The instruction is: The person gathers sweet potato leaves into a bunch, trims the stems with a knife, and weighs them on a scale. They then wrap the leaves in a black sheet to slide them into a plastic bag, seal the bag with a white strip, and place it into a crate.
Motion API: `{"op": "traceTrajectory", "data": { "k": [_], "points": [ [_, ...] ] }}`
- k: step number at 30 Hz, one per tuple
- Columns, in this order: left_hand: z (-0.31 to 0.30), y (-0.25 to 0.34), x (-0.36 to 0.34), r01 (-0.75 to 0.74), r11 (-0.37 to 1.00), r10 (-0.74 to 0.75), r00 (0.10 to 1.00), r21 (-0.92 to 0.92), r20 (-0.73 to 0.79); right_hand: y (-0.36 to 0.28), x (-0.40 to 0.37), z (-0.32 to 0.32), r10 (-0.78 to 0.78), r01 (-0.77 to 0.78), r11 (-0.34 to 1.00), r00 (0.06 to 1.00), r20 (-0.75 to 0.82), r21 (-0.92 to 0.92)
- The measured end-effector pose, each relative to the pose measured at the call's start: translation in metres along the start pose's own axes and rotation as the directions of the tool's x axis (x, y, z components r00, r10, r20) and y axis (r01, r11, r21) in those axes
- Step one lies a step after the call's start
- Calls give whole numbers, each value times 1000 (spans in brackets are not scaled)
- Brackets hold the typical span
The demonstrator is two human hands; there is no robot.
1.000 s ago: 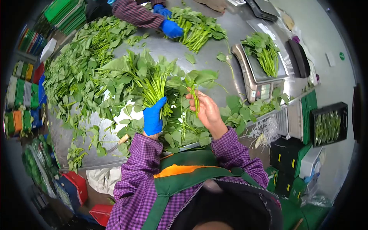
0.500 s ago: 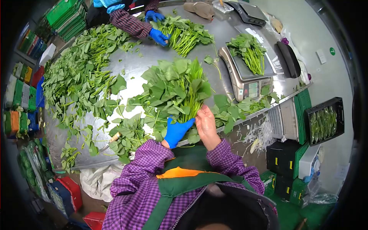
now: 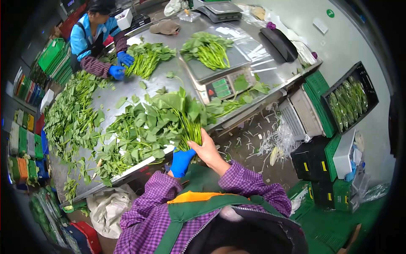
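Note:
My left hand (image 3: 182, 163), in a blue glove, is wrapped round the lower stems of a bunch of leafy greens (image 3: 186, 118) at the near edge of the metal table. Bare, my right hand (image 3: 208, 152) presses on the same stems from the right, its thumb across them. The leaves fan up and away from me. Beyond them a digital scale (image 3: 220, 88) bears another bunch (image 3: 208, 50) on its plate. Loose greens (image 3: 135, 139) lie left of my hands.
Across the table (image 3: 111, 99), a co-worker (image 3: 91, 36) in blue gloves handles another bunch (image 3: 148, 57). A large pile of greens (image 3: 69, 110) covers the left side. A black crate (image 3: 351, 101) of bagged greens and stacked green crates (image 3: 317, 101) stand right. White strips litter the floor.
The view has turned to the right, so the table and scale appear further left. My hands have drawn the bunch lower and nearer my body. More of the co-worker shows.

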State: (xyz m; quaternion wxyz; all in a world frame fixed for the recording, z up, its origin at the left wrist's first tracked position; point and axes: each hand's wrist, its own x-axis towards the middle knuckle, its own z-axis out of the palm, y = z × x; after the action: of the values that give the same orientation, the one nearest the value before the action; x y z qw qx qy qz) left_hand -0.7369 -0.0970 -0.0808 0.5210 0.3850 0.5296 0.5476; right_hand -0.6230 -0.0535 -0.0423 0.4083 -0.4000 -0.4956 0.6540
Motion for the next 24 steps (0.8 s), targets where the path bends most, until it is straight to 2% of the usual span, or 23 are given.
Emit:
{"op": "traceTrajectory", "data": {
  "k": [2, 4, 5, 8, 10, 11, 12, 13, 15, 16, 19, 20, 21, 22, 24],
  "points": [
    [21, 4, -16, 67, 997, -67, 998, -30, 20, 14, -12, -28, 17, -29, 980, 998, -62, -197],
    [36, 16, -27, 175, 984, -173, 981, -18, 85, 10, -23, -44, 35, -43, 990, 998, -60, -136],
    [34, 14, -29, 156, 980, -176, 969, 124, 176, 10, -26, -49, 38, -43, 994, 998, -58, -102],
    [45, 12, -30, 131, 990, -137, 983, 53, 125, 4, -29, -62, 58, -60, 997, 998, -31, -50],
    [45, 9, -24, 81, 989, -103, 979, 127, 178, 3, -28, -71, 127, -131, 988, 990, 58, 75],
    [49, 14, -20, 66, 980, -108, 968, 187, 224, 2, -24, -77, 144, -148, 988, 987, 66, 55],
    [54, 20, -15, 47, 969, -114, 956, 243, 271, -1, -22, -83, 145, -148, 987, 987, 63, 55],
    [60, 27, -9, 44, 970, -111, 955, 240, 274, -5, -19, -89, 89, -93, 983, 995, 32, 158],
    [75, 50, 6, 253, 951, -295, 913, 176, 283, -20, -8, -103, 33, -29, 949, 999, -8, 313],
    [77, 50, 18, 261, 938, -321, 904, 230, 283, -25, -1, -113, 42, -32, 956, 999, -29, 291],
    [93, 47, 60, 164, 966, -215, 942, 202, 260, -39, 31, -135, 2, 29, 952, 995, -100, 306],
    [95, 39, 76, -225, 884, 109, 952, 410, 286, -47, 43, -140, -20, 59, 949, 992, -127, 311],
    [109, 51, 89, -40, 975, -5, 980, 219, 198, -52, 58, -148, -24, 64, 954, 990, -136, 293],
    [124, 62, 101, 121, 993, -119, 987, -12, 107, -59, 74, -156, -27, 66, 960, 989, -144, 273],
    [135, 65, 137, 24, 942, -30, 999, -334, -12, -83, 108, -169, -107, 144, 964, 980, -168, 223]
  ]
}}
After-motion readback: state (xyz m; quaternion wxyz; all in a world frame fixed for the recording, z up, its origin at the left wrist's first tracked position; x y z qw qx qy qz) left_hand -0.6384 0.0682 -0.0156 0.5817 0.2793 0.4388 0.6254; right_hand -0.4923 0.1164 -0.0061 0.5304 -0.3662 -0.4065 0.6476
